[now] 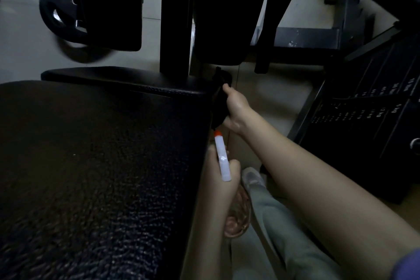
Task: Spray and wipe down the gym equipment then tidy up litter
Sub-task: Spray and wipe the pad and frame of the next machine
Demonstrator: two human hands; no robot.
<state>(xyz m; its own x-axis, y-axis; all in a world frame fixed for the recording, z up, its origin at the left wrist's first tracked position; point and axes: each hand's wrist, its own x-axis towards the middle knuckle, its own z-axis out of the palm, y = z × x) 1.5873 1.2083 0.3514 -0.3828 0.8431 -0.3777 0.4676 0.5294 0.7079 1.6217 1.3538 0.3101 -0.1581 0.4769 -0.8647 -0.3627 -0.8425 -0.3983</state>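
Gym equipment fills the view: a black textured seat pad takes up the left and lower part, and the work is at its right edge. The likeliest slip from here is the dark cloth missing patches, since black cloth on black padding in dim light makes wet and dry hard to tell apart; I judge the pad's side face easy to skip. Spray could also drift onto the weight stack to the right, or drip to the tiled floor and leave it slick, because the nozzle points along the pad's right edge towards the cloth, not at its top. The right hand has its fingers curled round the cloth, holding it against the pad's far right corner. The left hand is wrapped round the spray bottle, whose white head and orange nozzle stick out above the fist; whether a finger is on the trigger I cannot tell. The 2 hands are near each other, not touching.
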